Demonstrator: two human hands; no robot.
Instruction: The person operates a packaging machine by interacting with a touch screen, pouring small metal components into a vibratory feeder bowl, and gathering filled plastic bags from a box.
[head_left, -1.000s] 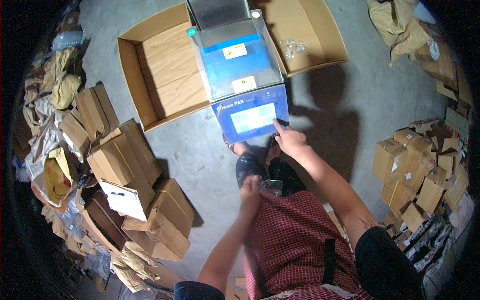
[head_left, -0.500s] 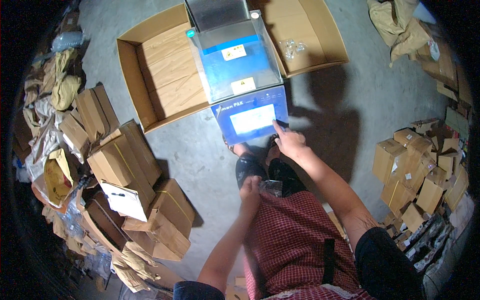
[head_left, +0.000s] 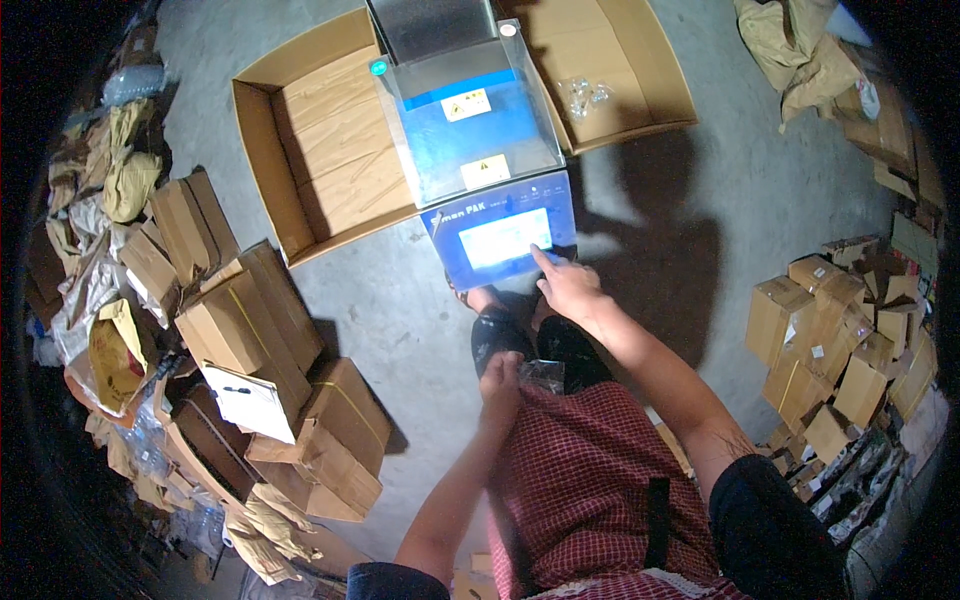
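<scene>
While your right hand (head_left: pixel 574 290) stretches its index finger to the lower right part of the lit screen (head_left: pixel 492 241) on the blue-fronted machine (head_left: pixel 485 140), the thumb stands spread from that finger and the others curl under. Your left hand (head_left: pixel 499 377) pinches a clear plastic film (head_left: pixel 545 374) beside the top of your red checked apron (head_left: pixel 600 460). The machine stands before you, between a left carton (head_left: pixel 340 140) and a right carton (head_left: pixel 605 45) holding small clear pieces (head_left: pixel 585 97).
</scene>
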